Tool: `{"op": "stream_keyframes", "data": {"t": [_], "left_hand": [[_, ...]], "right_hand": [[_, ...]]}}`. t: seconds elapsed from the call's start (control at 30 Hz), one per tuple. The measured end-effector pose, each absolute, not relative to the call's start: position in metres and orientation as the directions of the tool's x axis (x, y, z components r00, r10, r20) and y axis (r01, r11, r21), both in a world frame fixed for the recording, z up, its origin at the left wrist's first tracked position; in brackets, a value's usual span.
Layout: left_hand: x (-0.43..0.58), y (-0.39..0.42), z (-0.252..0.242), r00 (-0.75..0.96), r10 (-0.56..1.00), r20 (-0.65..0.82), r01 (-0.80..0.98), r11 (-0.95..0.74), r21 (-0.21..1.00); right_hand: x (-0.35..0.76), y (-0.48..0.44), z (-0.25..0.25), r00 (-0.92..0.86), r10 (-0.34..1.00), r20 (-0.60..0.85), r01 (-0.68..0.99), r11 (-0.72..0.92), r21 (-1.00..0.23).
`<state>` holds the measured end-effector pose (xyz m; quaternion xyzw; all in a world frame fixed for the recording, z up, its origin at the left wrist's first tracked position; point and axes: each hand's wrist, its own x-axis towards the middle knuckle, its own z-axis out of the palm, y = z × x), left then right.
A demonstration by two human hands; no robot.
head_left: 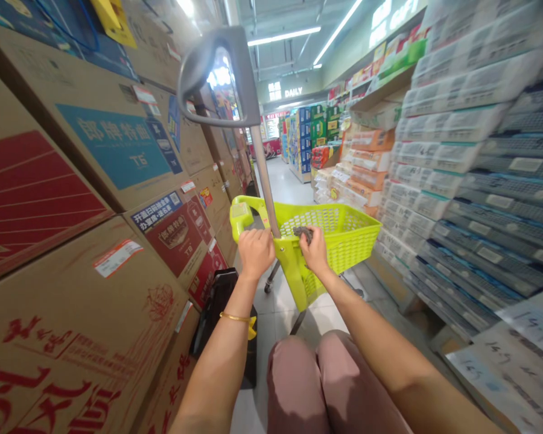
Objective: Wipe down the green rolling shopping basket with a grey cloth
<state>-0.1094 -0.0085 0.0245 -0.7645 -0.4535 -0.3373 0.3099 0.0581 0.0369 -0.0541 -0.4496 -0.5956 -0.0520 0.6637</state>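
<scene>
In front of me stands a lime-green plastic shopping cart (pixel 350 244) with perforated basket walls. A metal pole (pixel 263 175) rises from its near edge to a grey loop-shaped handle (pixel 248 78). My left hand (pixel 256 252) is closed over the cart's near green rim, left of the pole. Crumpled grey cloth (pixel 302 232) pokes out of my right hand (pixel 315 248), whose fingers are closed on it at the basket's near edge. A gold bracelet (pixel 234 316) circles my left wrist. The basket's bottom is mostly hidden by its walls and my hands.
Stacked cardboard cartons (pixel 163 235) line the left side close by. A black bin-like container (pixel 221 301) stands on the floor beside my left arm. Tall stacks of packaged goods (pixel 461 144) rise on the right. Behind the cart, a tiled aisle (pixel 283 175) runs toward further displays.
</scene>
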Motion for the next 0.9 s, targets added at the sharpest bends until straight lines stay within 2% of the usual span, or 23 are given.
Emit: {"op": "stream_keyframes", "data": {"t": [0.1, 0.17, 0.4, 0.57, 0.7, 0.9], "left_hand": [[-0.109, -0.005, 0.024, 0.363, 0.479, 0.799, 0.9, -0.403, -0.167], [-0.106, -0.003, 0.022, 0.363, 0.477, 0.8, 0.902, -0.396, -0.172], [-0.098, 0.001, 0.015, 0.345, 0.508, 0.789, 0.914, -0.372, -0.161], [-0.095, 0.0, 0.011, 0.321, 0.535, 0.781, 0.912, -0.398, -0.102], [-0.09, -0.002, 0.009, 0.282, 0.534, 0.797, 0.914, -0.403, -0.053], [-0.085, -0.003, 0.005, 0.218, 0.549, 0.807, 0.919, -0.393, 0.019]], "right_hand": [[0.047, 0.029, -0.046, 0.394, 0.499, 0.772, 0.556, 0.539, -0.633], [0.029, 0.02, -0.038, 0.423, 0.487, 0.764, 0.516, 0.563, -0.645], [0.004, 0.014, -0.046, 0.195, 0.332, 0.923, 0.576, 0.723, -0.381], [0.036, 0.028, -0.07, -0.052, 0.28, 0.958, 0.615, 0.765, -0.19], [0.06, 0.027, -0.084, -0.128, 0.319, 0.939, 0.63, 0.758, -0.171], [0.09, 0.016, -0.091, -0.129, 0.383, 0.915, 0.684, 0.702, -0.198]]}}
